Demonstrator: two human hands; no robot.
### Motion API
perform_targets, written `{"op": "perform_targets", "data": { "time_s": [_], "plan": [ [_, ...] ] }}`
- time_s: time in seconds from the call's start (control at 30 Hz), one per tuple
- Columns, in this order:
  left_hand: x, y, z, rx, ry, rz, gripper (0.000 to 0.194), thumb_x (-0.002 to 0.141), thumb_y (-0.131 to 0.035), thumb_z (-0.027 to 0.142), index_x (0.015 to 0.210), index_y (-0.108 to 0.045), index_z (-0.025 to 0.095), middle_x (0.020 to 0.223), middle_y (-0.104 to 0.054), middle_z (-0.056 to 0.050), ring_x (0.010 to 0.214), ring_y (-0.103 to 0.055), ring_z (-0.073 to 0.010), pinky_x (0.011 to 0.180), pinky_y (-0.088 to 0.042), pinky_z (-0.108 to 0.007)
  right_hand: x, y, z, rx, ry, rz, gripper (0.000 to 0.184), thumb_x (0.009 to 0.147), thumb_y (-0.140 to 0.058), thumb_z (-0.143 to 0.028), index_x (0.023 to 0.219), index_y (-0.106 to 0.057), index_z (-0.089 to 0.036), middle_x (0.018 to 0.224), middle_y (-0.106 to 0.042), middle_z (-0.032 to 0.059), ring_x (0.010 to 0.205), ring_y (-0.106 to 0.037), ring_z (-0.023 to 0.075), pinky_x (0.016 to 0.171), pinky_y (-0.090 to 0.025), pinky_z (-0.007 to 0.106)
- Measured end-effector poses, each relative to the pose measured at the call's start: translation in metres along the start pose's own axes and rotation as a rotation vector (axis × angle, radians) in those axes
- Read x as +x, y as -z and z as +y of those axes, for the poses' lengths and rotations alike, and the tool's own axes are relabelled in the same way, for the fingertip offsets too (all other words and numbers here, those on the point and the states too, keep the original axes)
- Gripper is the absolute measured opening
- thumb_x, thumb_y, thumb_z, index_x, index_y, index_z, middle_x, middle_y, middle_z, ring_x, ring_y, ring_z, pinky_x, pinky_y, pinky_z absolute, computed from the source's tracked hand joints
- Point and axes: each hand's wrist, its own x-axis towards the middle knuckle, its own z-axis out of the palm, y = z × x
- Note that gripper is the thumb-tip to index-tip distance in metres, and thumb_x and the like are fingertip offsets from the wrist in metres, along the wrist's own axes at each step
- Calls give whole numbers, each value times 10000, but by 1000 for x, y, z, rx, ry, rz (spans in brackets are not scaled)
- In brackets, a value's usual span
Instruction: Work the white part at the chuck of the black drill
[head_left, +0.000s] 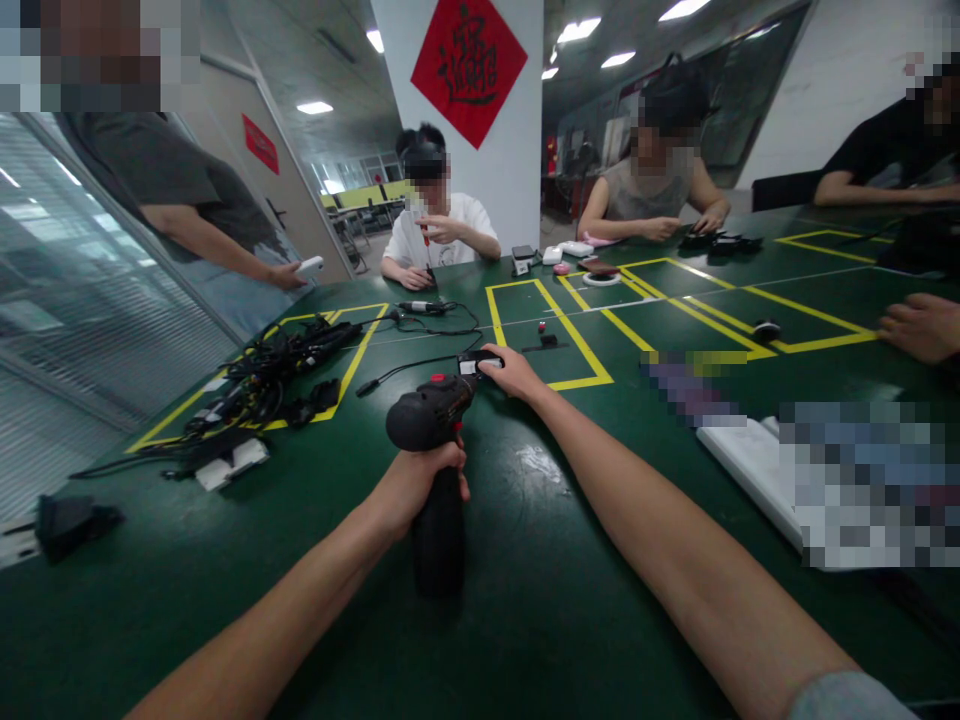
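Note:
My left hand [431, 485] is wrapped round the grip of a black cordless drill [427, 415], with red details on its body. The drill points forward and to the right, its nose close to a small black box with a white label [469, 366]. My right hand [514, 372] has its fingers closed on that box at the table top. A black cable with a plug end [367, 387] runs leftward from beside the box. Whether the drill's tip touches the box I cannot tell.
A heap of black cables and adapters [277, 365] covers the left of the green table [525, 600], marked with yellow tape. A white board-like thing [750, 480] lies at right. Several people sit opposite and at right; one person [195, 190] stands at left.

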Motion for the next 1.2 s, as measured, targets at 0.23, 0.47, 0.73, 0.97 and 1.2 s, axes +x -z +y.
{"op": "perform_targets", "data": {
  "time_s": [0.23,0.47,0.73,0.97,1.2],
  "plan": [
    [-1,0,0,16,-11,-5,195,630,-607,250,779,-514,167,524,-540,21,479,-558,-148,526,-394,-250,-1,0,-1,3,0,6,368,841,-607,-308,1195,-653,-218,1175,-674,40,1063,-616,207,980,-443,330],
    [-1,-1,2,-7,-7,10,235,617,-618,243,817,-520,168,547,-542,26,477,-561,-153,507,-390,-253,0,-1,0,2,3,11,391,841,-609,-319,1210,-651,-197,1177,-671,62,1056,-617,215,974,-445,330],
    [-1,0,1,-13,0,8,203,614,-621,245,778,-533,163,535,-542,17,474,-562,-154,507,-391,-253,0,0,0,-2,8,13,383,840,-607,-325,1204,-654,-219,1184,-670,47,1067,-615,214,979,-445,333],
    [1,1,-2,10,-12,-10,176,641,-608,245,777,-536,161,525,-568,-1,477,-555,-147,515,-393,-245,0,-1,1,-10,6,10,394,842,-608,-324,1218,-648,-213,1210,-663,58,1101,-608,222,1000,-433,342],
    [1,0,-2,-25,-13,5,203,624,-624,231,799,-549,161,573,-561,14,461,-560,-145,490,-394,-250,-1,0,1,-19,14,5,379,848,-603,-326,1208,-650,-215,1224,-658,59,1139,-593,227,1021,-420,351]
  ]
}}
